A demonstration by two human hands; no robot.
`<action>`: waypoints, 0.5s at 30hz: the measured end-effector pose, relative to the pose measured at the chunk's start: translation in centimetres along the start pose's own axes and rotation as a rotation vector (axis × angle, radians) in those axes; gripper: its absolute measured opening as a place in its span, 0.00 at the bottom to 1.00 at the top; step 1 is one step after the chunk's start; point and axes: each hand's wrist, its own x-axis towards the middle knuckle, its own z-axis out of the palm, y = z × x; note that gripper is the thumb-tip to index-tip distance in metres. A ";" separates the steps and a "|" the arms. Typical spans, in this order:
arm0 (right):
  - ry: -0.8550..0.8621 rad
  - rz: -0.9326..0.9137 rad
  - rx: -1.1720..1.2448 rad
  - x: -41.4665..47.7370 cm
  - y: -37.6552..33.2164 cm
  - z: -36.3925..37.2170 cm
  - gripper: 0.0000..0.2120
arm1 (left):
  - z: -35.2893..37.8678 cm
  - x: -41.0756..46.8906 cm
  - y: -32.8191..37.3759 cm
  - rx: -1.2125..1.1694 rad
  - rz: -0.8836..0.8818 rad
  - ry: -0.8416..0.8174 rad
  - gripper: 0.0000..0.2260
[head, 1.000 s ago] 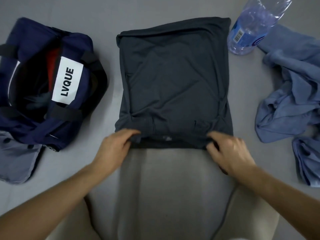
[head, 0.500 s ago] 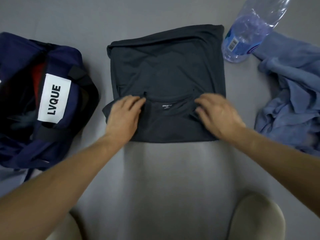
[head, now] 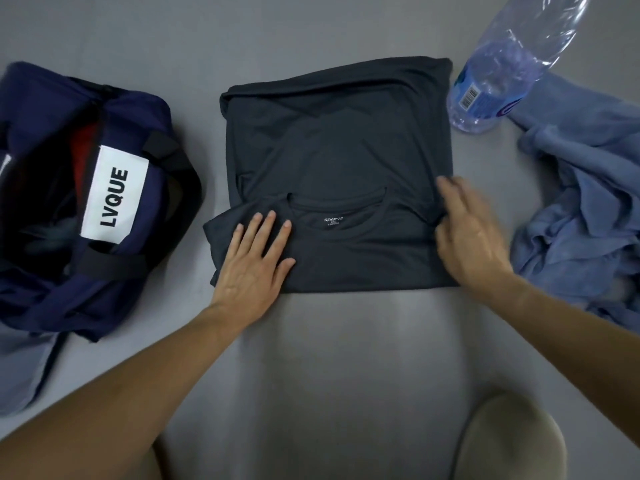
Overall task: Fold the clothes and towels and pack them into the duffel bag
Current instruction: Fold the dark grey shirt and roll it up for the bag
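Now we are pressing the half-folded charcoal T-shirt (head: 339, 143) beside the navy fabric duffel bag (head: 138, 112), left hand (head: 252, 271) and right hand (head: 467, 237) flat-fingered.

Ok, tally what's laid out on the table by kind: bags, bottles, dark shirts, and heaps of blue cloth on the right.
Bags: 1, the navy duffel bag
Bottles: 1, the water bottle
Dark shirts: 1, the dark T-shirt
Blue cloth heaps: 1, the blue cloth heap; how many pieces it holds cannot be told
Total: 4
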 end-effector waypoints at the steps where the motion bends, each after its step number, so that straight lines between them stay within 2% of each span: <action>1: -0.024 -0.197 -0.079 -0.9 -0.6 0.5 0.27 | 0.0 -0.4 -0.1 0.006 0.025 -0.001 0.28; 2: -0.118 -0.336 -0.139 -1.9 -1.1 1.2 0.28 | 0.2 -0.9 -0.3 0.010 0.050 -0.015 0.28; 3: -0.256 -0.387 -0.182 -2.8 -1.3 1.8 0.31 | 0.4 -1.4 -0.6 0.013 0.066 -0.040 0.29; 5: -0.492 -0.327 -0.252 -4.1 -0.5 2.9 0.39 | 0.8 -2.0 -1.6 0.032 0.085 -0.091 0.31; 9: -0.468 -0.339 -0.332 -6.0 1.3 2.8 0.42 | 0.4 -2.3 -2.7 0.014 0.109 -0.134 0.36; 15: -0.446 -0.279 -0.333 -9.7 0.6 2.1 0.35 | 0.4 -5.3 -4.1 -0.008 0.153 -0.150 0.36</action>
